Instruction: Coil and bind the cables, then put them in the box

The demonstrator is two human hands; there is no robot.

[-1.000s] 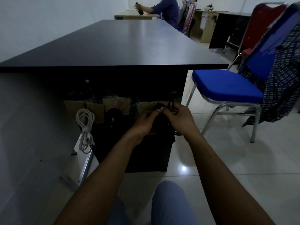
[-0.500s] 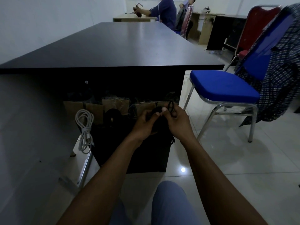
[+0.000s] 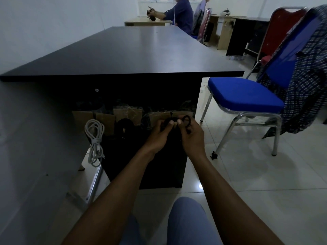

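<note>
A thin black cable (image 3: 187, 121) is pinched between both hands in front of the dark table end panel. My left hand (image 3: 159, 137) pinches one part with thumb and fingers. My right hand (image 3: 192, 137) grips the other part, and a small loop sticks up over its fingers. A coiled, bound white cable (image 3: 94, 140) hangs at the left by the table leg. A coiled black cable (image 3: 124, 128) lies in the dark box (image 3: 109, 152) below my hands. Cardboard box flaps (image 3: 127, 114) show behind it under the table.
A long black table (image 3: 134, 55) stretches ahead. A blue chair (image 3: 244, 98) with a checked shirt (image 3: 307, 89) on its back stands to the right on the tiled floor. A small black scrap (image 3: 213, 155) lies near the chair leg. People sit at far desks.
My hands have stayed together on the black cable, shifting slightly. The small loop now stands out more clearly above my right hand. The camera has tilted a little.
</note>
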